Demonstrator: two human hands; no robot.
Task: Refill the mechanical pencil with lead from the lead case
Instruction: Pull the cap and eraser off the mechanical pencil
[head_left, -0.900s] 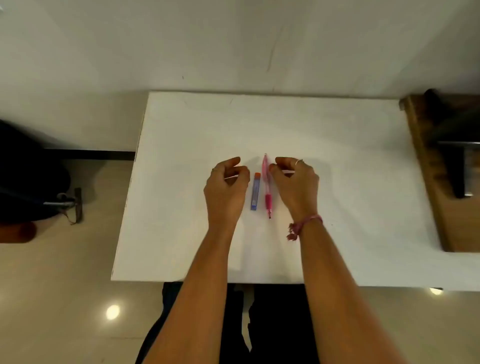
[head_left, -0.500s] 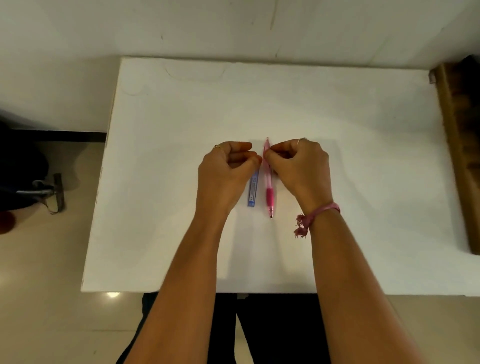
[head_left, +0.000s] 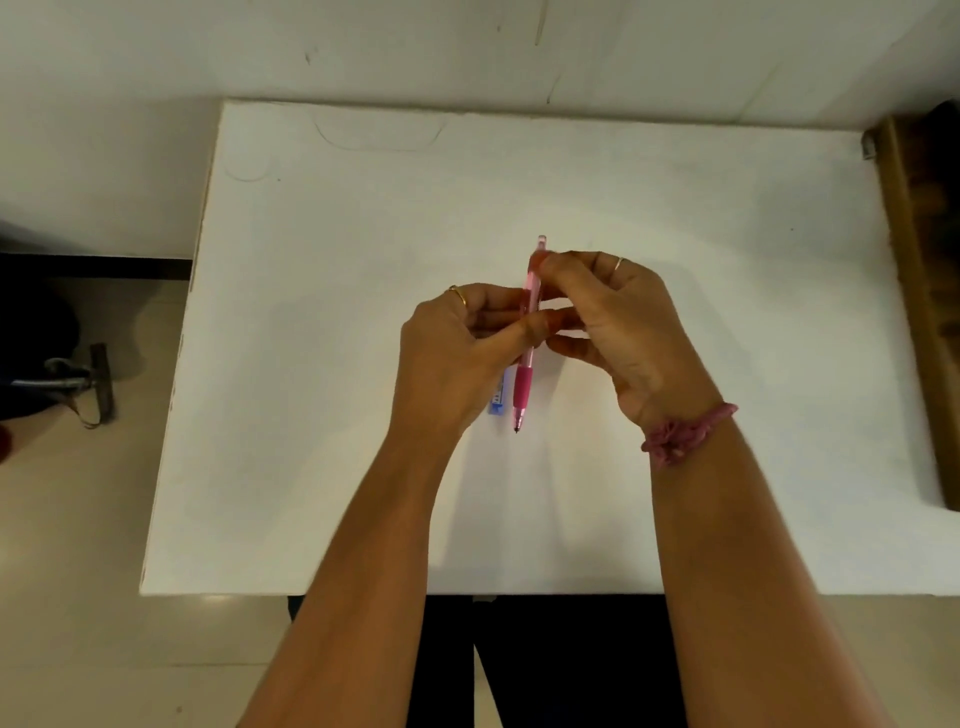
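A pink mechanical pencil (head_left: 523, 387) with a darker pink grip points its tip toward me over the middle of the white table (head_left: 311, 364). Both hands pinch its clear barrel. My left hand (head_left: 457, 353) grips the barrel's middle from the left. My right hand (head_left: 613, 322) grips it from the right, with fingertips near the cap end, which sticks out beyond them. A blue lead case (head_left: 498, 399) lies flat on the table just left of the pencil, mostly hidden under my left hand.
A brown wooden piece of furniture (head_left: 924, 291) stands along the table's right edge. A white wall runs behind the table. On the floor at the left sits a dark object with a metal bracket (head_left: 78, 382). My dark-clothed legs (head_left: 545, 665) are below the near edge.
My hands closed in from either side and took hold of the pencil, which has come up off the table. The lead case stayed where it lay.
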